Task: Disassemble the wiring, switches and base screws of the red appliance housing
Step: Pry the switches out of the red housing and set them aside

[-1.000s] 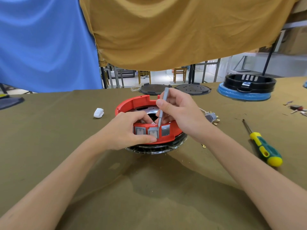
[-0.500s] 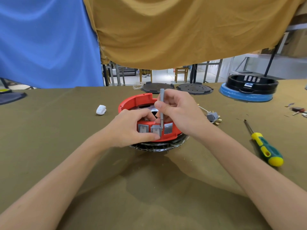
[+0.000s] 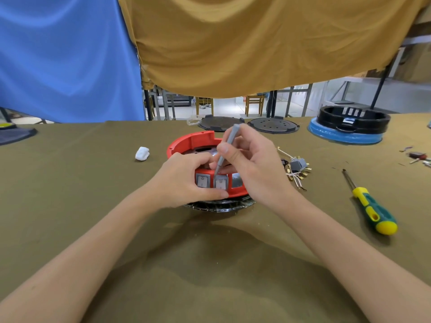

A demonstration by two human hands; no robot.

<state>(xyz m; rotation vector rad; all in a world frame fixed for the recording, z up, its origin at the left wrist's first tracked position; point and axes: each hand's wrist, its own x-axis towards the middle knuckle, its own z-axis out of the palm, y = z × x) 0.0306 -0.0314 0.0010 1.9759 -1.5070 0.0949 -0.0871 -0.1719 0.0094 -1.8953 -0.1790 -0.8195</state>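
The round red appliance housing (image 3: 191,142) sits on a shiny metal base in the middle of the olive table. Two grey rocker switches (image 3: 220,184) show in its near wall, beside an empty square slot (image 3: 236,181). My left hand (image 3: 184,180) grips the housing's near wall, thumb under the switches. My right hand (image 3: 254,164) holds a thin grey tool (image 3: 227,148) like a pen, its tip at the top edge of the right-hand switch. A removed grey switch with wires and brass terminals (image 3: 297,166) lies to the right of the housing.
A green and yellow screwdriver (image 3: 370,206) lies at the right. A small white lump (image 3: 142,153) sits left of the housing. Two dark round plates (image 3: 272,125) and a black ring on a blue base (image 3: 349,127) stand at the far edge. Small parts (image 3: 417,157) lie far right.
The grey tool has tilted and its tip has shifted slightly along the top of the right-hand switch. My left hand keeps its grip on the housing.
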